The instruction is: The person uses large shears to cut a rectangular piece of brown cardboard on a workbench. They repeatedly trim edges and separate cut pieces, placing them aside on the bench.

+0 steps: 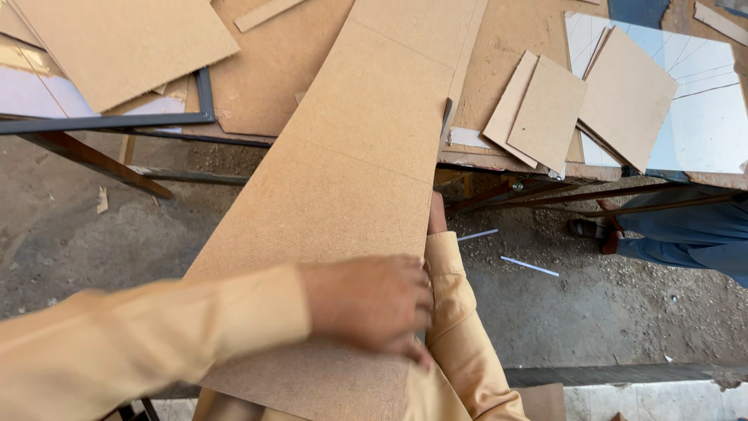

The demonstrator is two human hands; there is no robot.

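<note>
My left hand (372,306) lies flat on the long fibreboard strip (351,179), fingers pressed together and curled over its right edge. My right hand (436,214) is mostly hidden under that edge, only a bit of it showing above the sleeve, so I cannot tell its grip. The strip runs from my lap up onto the bench (257,78), its far end resting on the bench top near the middle.

To do this well, I judge I should keep the palm weight even, support the underside, and keep the strip from twisting where it leaves the bench's front edge.

I see no packages, labels or signs. Small cut boards (545,109) lie stacked toward the bench's right end beside a mirror sheet (701,117); another person's sandalled foot (586,228) rests on the ground below.
</note>
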